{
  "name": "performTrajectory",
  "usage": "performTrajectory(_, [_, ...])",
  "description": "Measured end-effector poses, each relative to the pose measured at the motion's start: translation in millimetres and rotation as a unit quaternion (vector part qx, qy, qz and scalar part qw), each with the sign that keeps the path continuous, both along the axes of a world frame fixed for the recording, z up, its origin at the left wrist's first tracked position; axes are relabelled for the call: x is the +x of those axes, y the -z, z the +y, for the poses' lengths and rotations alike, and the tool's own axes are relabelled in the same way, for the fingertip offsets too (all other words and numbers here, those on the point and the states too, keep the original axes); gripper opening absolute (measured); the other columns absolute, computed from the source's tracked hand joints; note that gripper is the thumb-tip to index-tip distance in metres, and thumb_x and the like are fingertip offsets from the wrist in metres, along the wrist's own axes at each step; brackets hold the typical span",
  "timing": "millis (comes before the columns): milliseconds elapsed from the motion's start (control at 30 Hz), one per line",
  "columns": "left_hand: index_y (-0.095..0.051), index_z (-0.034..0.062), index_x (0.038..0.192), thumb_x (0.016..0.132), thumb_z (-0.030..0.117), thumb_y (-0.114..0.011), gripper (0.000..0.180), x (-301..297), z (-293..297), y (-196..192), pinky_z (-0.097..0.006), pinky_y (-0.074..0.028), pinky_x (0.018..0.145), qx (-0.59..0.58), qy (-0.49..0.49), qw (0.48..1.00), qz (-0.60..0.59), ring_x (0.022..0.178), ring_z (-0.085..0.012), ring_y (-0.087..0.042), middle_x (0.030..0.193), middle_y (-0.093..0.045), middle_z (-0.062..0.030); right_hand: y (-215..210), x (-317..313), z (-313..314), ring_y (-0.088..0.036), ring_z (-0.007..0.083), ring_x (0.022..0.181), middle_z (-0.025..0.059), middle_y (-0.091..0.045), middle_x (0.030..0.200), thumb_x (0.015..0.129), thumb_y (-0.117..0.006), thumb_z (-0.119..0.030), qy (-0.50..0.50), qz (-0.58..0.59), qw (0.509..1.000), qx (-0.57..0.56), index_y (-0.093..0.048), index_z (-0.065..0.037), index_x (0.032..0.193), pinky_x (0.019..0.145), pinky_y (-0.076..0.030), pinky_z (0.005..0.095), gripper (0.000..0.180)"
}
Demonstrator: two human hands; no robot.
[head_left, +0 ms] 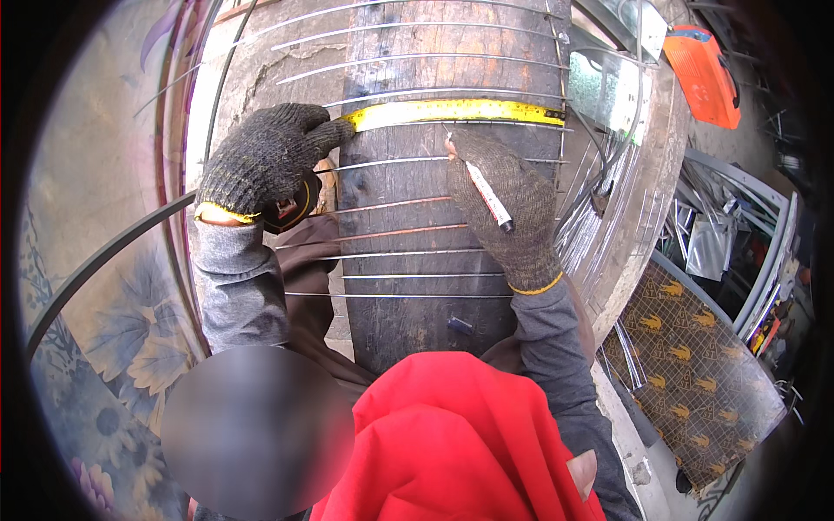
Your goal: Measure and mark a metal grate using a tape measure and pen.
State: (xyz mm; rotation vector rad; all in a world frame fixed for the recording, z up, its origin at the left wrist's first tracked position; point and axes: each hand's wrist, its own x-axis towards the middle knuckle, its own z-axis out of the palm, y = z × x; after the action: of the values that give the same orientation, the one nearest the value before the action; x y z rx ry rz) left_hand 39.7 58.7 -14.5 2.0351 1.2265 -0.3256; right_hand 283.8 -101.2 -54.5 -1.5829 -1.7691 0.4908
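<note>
My left hand (261, 161), in a dark knitted glove, grips a tape measure (294, 208) with a black case at the left of a dark wooden board (417, 326). The yellow tape blade (452, 111) runs out to the right across the board, close along a thin metal rod. A white marker pen (488, 195) with red print is held in my gloved right hand (517, 217). Its tip end points away from me, just below the blade. Several thin metal rods (408, 253) lie crosswise on the board, spaced apart, some passing under my right hand.
A curved dark bar (104, 256) arcs in at the left. An orange tool case (702, 74) sits at the far right. Glass panes (599, 91), a bundle of thin strips (599, 217) and a patterned brown panel (686, 365) lie along the right. Red cloth (452, 425) covers the near middle.
</note>
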Motion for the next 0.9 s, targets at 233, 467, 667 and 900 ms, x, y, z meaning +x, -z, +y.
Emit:
performTrajectory(233, [-0.074,0.0038,0.107,0.101,0.036,-0.061,0.036,-10.6,0.7,16.1,-0.04,-0.052,0.067,0.029,0.018,0.999,-0.028,0.07,-0.0265,-0.065,0.084,-0.067,-0.0148,1.4,-0.2,-4.1,-0.072,0.0286,0.108,0.0128,-0.074,0.118,0.091,-0.072,-0.011,0.011,0.024,0.999,-0.02,-0.072,-0.006,0.122,0.093,-0.057,0.0382,0.031])
performTrajectory(467, [-0.07,0.008,0.124,0.095,0.012,-0.061,0.03,-2.4,8.0,6.1,-0.038,-0.055,0.07,-0.038,0.015,0.999,0.031,0.079,-0.0278,-0.068,0.096,-0.068,-0.0149,-1.4,-0.3,0.9,-0.073,0.0283,0.106,0.012,-0.075,0.117,0.091,-0.073,-0.011,0.014,0.038,0.999,-0.013,-0.072,-0.007,0.122,0.092,-0.057,0.0379,0.031])
performTrajectory(667, [-0.068,0.0089,0.127,0.082,0.0,-0.066,0.046,-26.0,16.4,20.7,-0.036,-0.055,0.067,0.005,0.138,0.99,-0.035,0.077,-0.0281,-0.067,0.097,-0.068,-0.0135,-7.0,-1.6,2.8,-0.073,0.0268,0.104,0.0109,-0.075,0.116,0.091,-0.073,-0.01,0.016,0.053,0.998,-0.015,-0.072,-0.006,0.12,0.09,-0.058,0.0367,0.03])
performTrajectory(900, [-0.068,0.0096,0.126,0.08,-0.001,-0.065,0.047,-34.2,16.5,22.5,-0.037,-0.057,0.071,-0.008,0.129,0.988,-0.081,0.081,-0.0328,-0.067,0.101,-0.067,-0.0154,-12.7,1.5,4.1,-0.074,0.0249,0.1,0.0097,-0.076,0.114,0.09,-0.073,-0.008,0.033,0.065,0.997,-0.03,-0.074,-0.007,0.118,0.087,-0.058,0.0356,0.028])
